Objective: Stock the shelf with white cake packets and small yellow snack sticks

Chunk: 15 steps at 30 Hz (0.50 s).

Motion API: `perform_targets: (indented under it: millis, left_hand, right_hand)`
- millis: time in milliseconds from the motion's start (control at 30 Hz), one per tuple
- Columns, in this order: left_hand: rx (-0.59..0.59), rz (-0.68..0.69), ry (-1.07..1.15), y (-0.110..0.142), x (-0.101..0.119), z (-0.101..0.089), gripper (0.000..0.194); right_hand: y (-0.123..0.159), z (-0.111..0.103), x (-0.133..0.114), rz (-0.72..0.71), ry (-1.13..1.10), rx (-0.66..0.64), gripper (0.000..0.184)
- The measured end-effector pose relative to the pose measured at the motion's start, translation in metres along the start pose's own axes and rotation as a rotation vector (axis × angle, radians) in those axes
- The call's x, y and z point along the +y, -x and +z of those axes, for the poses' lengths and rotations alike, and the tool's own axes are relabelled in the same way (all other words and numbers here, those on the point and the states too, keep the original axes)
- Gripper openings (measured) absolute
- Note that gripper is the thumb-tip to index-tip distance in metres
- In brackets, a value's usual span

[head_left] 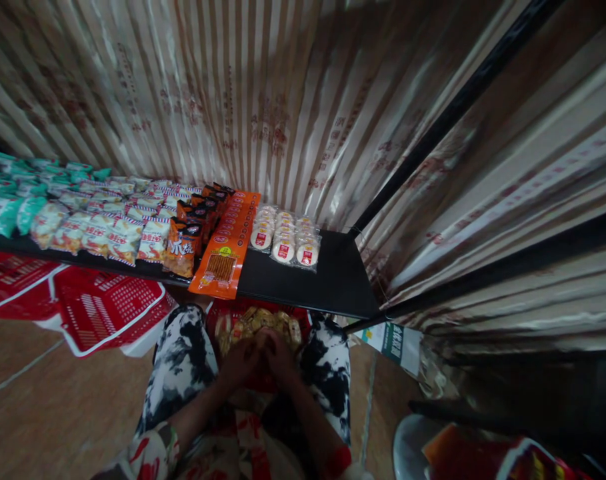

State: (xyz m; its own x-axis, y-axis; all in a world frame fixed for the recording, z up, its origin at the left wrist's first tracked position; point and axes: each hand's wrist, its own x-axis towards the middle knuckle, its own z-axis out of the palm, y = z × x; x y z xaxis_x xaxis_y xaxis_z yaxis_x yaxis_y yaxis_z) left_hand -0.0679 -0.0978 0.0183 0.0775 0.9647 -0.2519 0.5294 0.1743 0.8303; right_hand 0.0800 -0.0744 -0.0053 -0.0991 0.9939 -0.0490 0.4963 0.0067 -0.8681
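Note:
Between my knees stands a red basket (303, 315) filled with small packets in golden wrapping (275, 323). My left hand (243, 363) and my right hand (281, 360) meet over the near side of these packets, with fingers curled inward and close together. Dim light and the backs of the hands hide what the fingers hold. Just beyond the basket, a black shelf (303, 287) carries rows of snacks. Nearest on it are a long orange pack of sticks (225, 247) and stacks of round white crackers (284, 250) in clear wrap.
Left along the shelf are orange bags (183, 247), white snack bags (125, 237) and green bags (3, 213). Red baskets (107, 310) lie below it. Black poles (433, 143) slant at the right before a striped curtain (283, 100). A pale tub (407, 443) stands at lower right.

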Motion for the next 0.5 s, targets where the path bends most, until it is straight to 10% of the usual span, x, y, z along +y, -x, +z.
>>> perform_targets:
  millis: [500]
  left_hand:
    - [0.037, 0.002, 0.163, -0.01, 0.022, -0.011, 0.03]
  right_hand:
    - [-0.005, -0.031, -0.022, 0.042, 0.057, 0.072, 0.023]
